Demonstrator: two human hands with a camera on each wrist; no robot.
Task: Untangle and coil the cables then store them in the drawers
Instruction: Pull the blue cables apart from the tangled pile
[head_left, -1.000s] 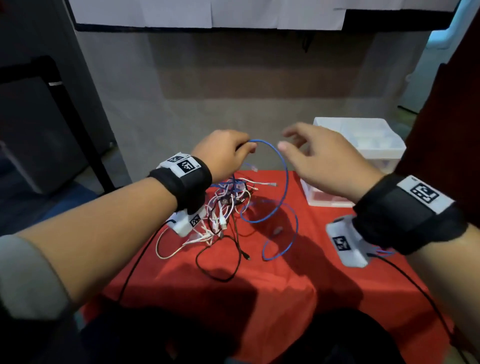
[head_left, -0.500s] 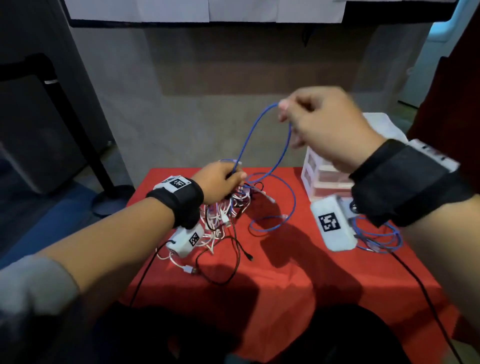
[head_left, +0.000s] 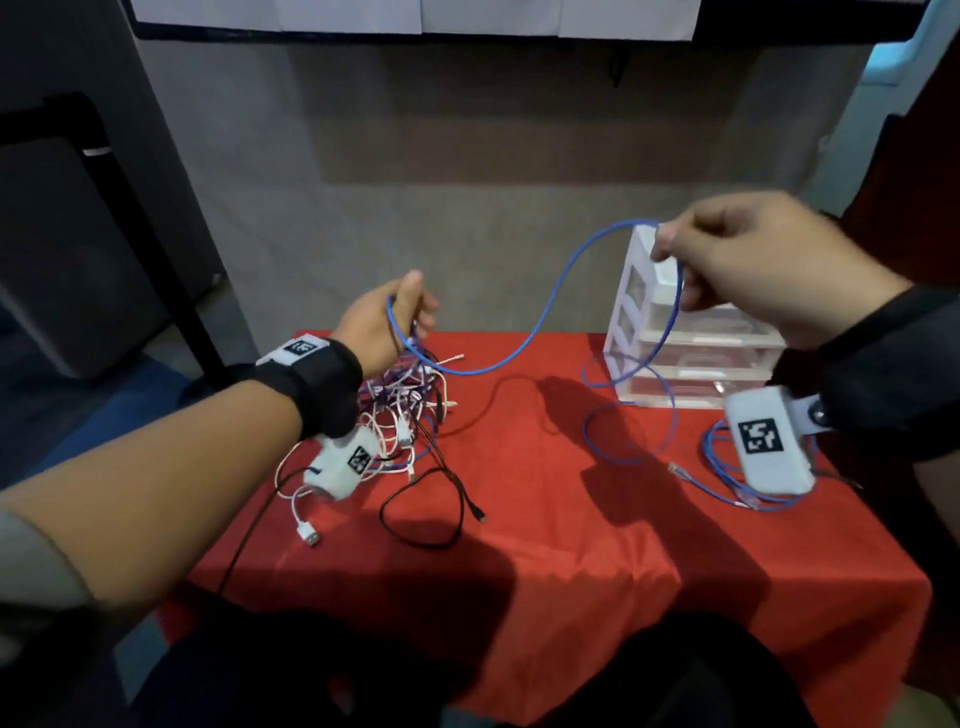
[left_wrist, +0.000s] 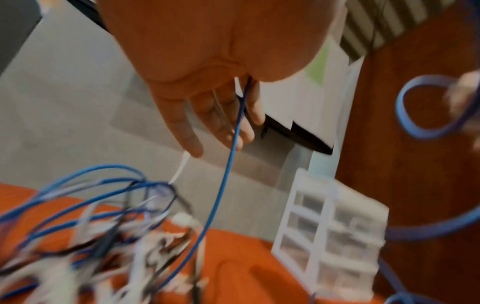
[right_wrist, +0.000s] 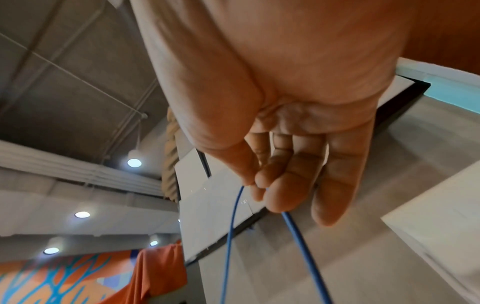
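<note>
— While the left hand (head_left: 382, 325) hangs above the tangle, what does its grip hold?

— Its fingers curl loosely around the blue cable (head_left: 550, 306), which runs down across the palm in the left wrist view (left_wrist: 233, 144). Directly below that grip sits the tangle of white, black and blue cables (head_left: 410, 410) on the red-covered bench (head_left: 571, 561). A black cable (head_left: 431, 499) loops out of the pile on the near side, and a white plug (head_left: 310, 535) lies at its near left edge.

— And to the right of that grip?

— The blue cable sags towards the bench, then rises in an arc to the right hand (head_left: 748, 265). That grip pinches it between thumb and fingertips, as the right wrist view shows (right_wrist: 262, 185); below the pinch, the cable drops in a loop to the cloth.

— Where are the drawers?

— The white drawer unit (head_left: 675, 358) stands on the bench just behind and below the right grip, drawers closed. A coiled blue cable (head_left: 727, 478) lies on the cloth under the right wrist.
</note>
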